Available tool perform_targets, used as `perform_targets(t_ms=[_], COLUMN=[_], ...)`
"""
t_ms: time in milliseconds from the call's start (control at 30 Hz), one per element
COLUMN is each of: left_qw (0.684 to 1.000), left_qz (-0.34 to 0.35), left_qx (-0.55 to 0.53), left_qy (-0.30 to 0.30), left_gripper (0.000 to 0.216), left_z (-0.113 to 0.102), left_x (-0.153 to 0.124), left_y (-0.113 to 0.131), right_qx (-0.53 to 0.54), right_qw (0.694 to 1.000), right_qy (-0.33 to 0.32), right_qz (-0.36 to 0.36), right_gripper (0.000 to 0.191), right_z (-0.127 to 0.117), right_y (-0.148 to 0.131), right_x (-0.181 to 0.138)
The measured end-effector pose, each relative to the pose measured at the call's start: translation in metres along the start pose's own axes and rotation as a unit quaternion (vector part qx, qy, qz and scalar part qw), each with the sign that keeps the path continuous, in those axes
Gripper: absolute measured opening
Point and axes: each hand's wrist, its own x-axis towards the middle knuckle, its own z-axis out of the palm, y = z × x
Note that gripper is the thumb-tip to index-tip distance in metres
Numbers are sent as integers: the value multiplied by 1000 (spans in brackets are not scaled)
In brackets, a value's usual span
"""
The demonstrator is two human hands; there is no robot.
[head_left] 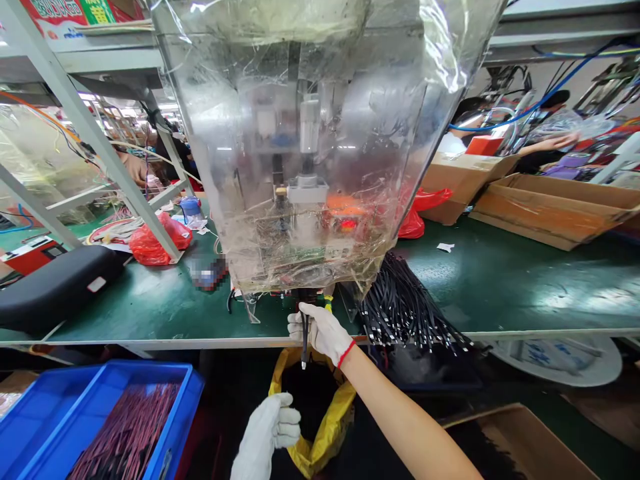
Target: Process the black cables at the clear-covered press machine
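Observation:
My right hand [325, 333], in a white glove with a red cuff, pinches a black cable [305, 347] at the table's front edge. The cable's metal-tipped end hangs down, and its upper part runs up beneath a machine behind a clear plastic shield [310, 167]. My left hand [273, 430], also gloved, is lower and to the left with fingers loosely bent and nothing visible in it. Beside and below the hands is a yellow bag [320, 450] with a dark inside. A heap of black cables [405, 307] lies right of the shield.
Blue bins [193, 387] with thin reddish wires stand at lower left. A black padded armrest-like piece [55, 287] and a red plastic bag [160, 240] are on the green table [500, 287]. Cardboard boxes [550, 210] stand at right. Other people sit beyond.

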Motion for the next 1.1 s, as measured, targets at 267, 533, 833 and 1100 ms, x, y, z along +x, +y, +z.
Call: perform_targets(t_ms=[267,533,833,1100], left_qw=[998,974,982,988], left_qz=[62,200,179,143], left_qx=[-10,-88,9,37], left_qy=[21,-63,-60,32], left_gripper=[45,54,55,51], left_z=[13,55,71,63], left_x=[-7,-20,-11,22], left_y=[4,37,54,48], right_qx=[3,8,-376,-523], right_qw=[1000,1000,919,751], right_qy=[-10,4,7,356], right_qz=[-1,-9,-121,-187], right_gripper=[33,29,18,33], right_z=[0,0,-76,-202], right_y=[0,5,0,-164], right_x=[-1,5,-99,-128])
